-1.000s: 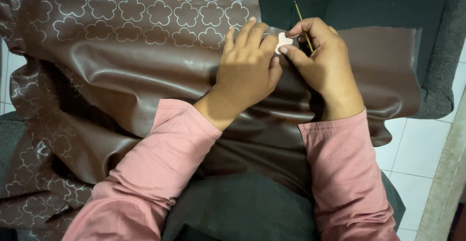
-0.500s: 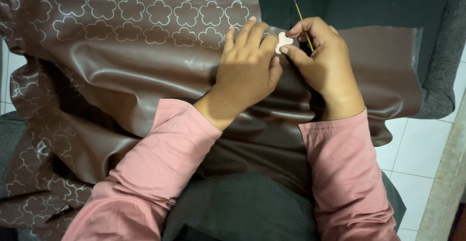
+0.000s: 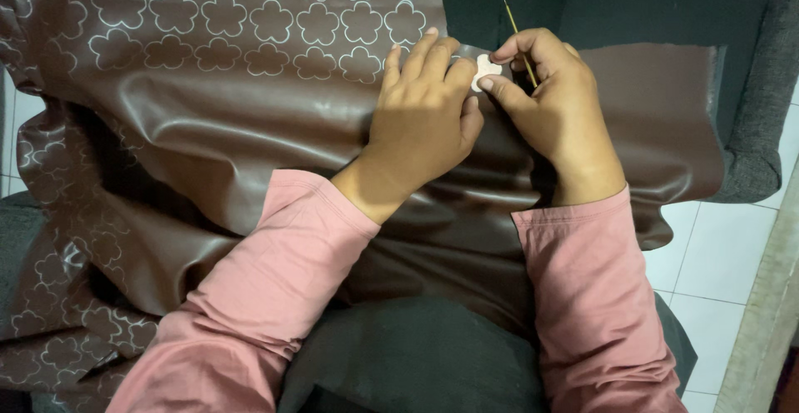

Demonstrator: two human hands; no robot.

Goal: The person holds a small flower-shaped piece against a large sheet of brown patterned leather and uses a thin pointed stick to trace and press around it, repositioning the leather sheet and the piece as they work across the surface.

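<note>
Flat-fingered, the left hand (image 3: pixel 424 113) pins a white flower-shaped template (image 3: pixel 483 71) on brown sheet (image 3: pixel 216 122); right hand (image 3: pixel 553 101) apparently pinches a thin stick (image 3: pixel 518 37).

Left hand (image 3: pixel 424 118) lies flat, fingers spread; right hand (image 3: pixel 553 97) curls in a pinching grip

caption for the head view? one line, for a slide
Left hand pins a small white flower-shaped template on brown faux-leather sheet while right hand holds a thin pen beside it.
</note>
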